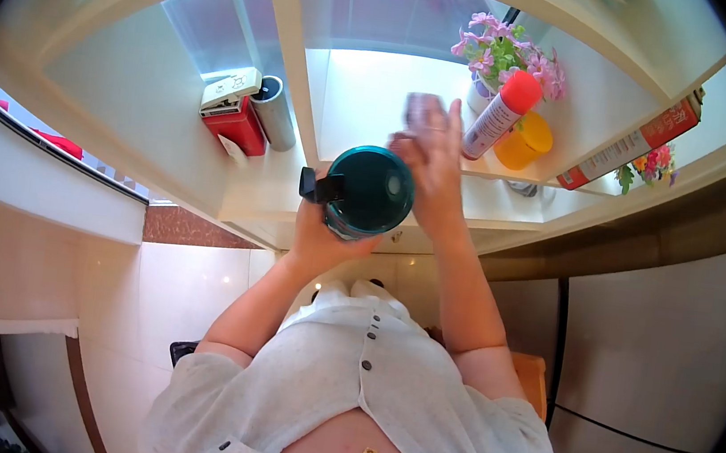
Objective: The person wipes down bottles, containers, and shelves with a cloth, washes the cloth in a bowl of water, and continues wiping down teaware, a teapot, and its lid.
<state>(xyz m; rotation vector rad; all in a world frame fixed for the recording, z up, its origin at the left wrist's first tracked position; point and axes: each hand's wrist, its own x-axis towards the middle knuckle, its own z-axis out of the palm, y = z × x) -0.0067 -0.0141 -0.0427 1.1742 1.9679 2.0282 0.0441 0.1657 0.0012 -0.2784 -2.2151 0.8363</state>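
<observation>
My left hand [325, 245] is wrapped round the lower part of a teal drinking bottle [370, 193]. Its round top faces me, and a black loop [323, 188] juts out on the left. Just right of the bottle, my right hand [432, 158] is raised over the white shelf, smeared by motion. One finger stands up apart from the others; a greyish blur lies by the fingertips, and I cannot tell whether it is something held. Close to the right hand stand a spray can [503, 115] with a red cap and a yellow container [525, 141].
Pink flowers [513, 51] in a pot stand behind the can. In the left compartment are a red tissue box [238, 126], a white device [232, 91] and a grey cylinder [274, 113]. A shelf divider [290, 66] separates the compartments. A red box [632, 143] leans at the right.
</observation>
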